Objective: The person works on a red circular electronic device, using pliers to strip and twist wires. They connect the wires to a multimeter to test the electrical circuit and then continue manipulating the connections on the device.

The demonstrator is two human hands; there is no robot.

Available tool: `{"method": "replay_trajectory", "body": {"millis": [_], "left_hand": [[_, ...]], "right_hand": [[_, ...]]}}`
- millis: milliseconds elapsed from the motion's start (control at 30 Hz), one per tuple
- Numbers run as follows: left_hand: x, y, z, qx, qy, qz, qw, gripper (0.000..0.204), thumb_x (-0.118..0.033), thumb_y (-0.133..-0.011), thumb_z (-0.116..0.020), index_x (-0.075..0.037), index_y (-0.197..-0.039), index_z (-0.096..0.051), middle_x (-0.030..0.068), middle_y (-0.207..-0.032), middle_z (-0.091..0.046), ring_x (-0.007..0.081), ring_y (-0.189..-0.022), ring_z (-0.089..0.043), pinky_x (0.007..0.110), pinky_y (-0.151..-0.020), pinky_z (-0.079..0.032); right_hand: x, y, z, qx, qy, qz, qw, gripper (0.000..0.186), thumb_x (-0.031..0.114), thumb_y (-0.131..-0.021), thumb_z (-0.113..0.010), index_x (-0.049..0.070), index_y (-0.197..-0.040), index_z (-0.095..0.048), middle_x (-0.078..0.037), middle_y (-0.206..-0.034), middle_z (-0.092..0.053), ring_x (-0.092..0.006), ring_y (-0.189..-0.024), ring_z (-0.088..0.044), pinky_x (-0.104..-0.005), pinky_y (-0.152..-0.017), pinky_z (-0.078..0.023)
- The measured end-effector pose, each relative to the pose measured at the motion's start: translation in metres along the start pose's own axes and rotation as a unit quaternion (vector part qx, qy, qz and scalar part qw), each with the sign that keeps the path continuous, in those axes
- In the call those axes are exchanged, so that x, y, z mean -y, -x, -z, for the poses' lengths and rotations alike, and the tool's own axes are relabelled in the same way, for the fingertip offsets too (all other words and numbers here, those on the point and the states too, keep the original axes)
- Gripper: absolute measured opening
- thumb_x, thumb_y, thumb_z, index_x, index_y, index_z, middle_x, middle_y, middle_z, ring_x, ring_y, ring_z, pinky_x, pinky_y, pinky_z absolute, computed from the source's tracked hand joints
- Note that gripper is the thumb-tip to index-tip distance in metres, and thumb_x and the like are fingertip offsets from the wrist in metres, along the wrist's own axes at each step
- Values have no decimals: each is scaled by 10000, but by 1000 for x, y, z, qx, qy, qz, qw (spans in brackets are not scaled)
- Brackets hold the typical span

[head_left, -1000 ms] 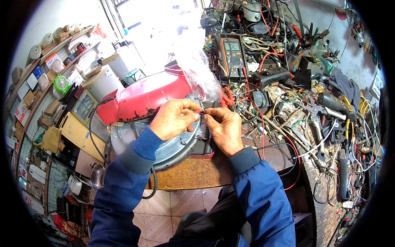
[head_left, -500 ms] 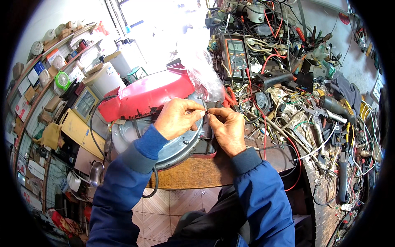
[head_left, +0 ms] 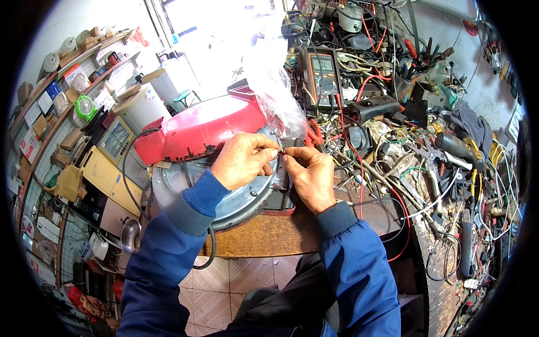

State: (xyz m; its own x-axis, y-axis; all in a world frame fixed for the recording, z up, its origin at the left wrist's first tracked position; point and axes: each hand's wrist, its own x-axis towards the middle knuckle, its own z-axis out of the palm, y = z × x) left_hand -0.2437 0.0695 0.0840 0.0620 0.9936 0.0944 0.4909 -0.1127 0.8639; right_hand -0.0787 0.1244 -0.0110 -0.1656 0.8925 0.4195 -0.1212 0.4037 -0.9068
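Both my hands meet over the round metal pan (head_left: 208, 208) of an opened red-housed appliance (head_left: 205, 126) on the wooden bench (head_left: 266, 238). My left hand (head_left: 241, 163) pinches at a small dark piece (head_left: 282, 153), perhaps a wire end, too small to make out. Opposite it, my right hand (head_left: 309, 180) grips the same spot with thumb and forefinger, the other fingers curled. Beside them lies a clear plastic bag (head_left: 281, 106). A thick black cord (head_left: 212, 247) hangs off the bench edge.
A multimeter (head_left: 320, 76) with red and black leads stands behind, right. Tangled wires, pliers (head_left: 429, 154) and a black cylindrical tool (head_left: 452, 146) crowd the right side. At left are shelves (head_left: 48, 90) of goods, appliances and a steel pot (head_left: 130, 236); tiled floor (head_left: 236, 281) shows below.
Over the last second both hands have shifted slightly right, still pinched together. A small red bit seen at my fingertips earlier is no longer distinguishable.
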Motion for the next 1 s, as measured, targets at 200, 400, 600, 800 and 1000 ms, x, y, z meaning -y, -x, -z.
{"method": "replay_trajectory", "body": {"millis": [200,400,600,800,1000], "left_hand": [[-5,2,-2,-5,35,-11,999,245,-90,-1014,-663,15,-1236,-661,45,-823,-683,108,-703,-668,267,-621,-552],[-6,2,0,-4,7,-14,1000,247,-76,-1011,-654,-1,-1245,-636,36,-821,-673,104,-693,-665,264,-615,-539],[-9,3,-3,-10,24,-48,999,182,-31,-1001,-646,5,-1179,-633,37,-851,-650,109,-672,-664,268,-608,-555],[-6,1,-4,-5,10,-46,999,151,20,-990,-638,17,-1141,-634,44,-889,-638,111,-677,-664,266,-608,-563],[-7,2,-5,-10,10,-37,999,152,15,-995,-642,33,-1147,-644,48,-900,-651,107,-682,-657,263,-612,-565]], "right_hand": [[3,1,1,-5,5,5,1000,193,110,-885,-759,-31,-1015,-784,-165,-874,-753,-221,-792,-739,-340,-750,-571],[6,1,0,2,-25,-30,999,177,100,-904,-749,-39,-1008,-782,-142,-883,-765,-167,-776,-737,-318,-729,-578],[11,2,1,-1,7,-7,1000,180,95,-889,-749,-32,-1012,-782,-162,-889,-763,-217,-804,-745,-340,-759,-576],[11,1,2,0,30,14,999,182,89,-873,-745,-27,-1009,-781,-186,-879,-750,-284,-820,-743,-374,-776,-569],[11,1,1,2,32,15,999,177,89,-875,-744,-30,-1000,-781,-191,-877,-747,-294,-822,-743,-379,-775,-569]]}}
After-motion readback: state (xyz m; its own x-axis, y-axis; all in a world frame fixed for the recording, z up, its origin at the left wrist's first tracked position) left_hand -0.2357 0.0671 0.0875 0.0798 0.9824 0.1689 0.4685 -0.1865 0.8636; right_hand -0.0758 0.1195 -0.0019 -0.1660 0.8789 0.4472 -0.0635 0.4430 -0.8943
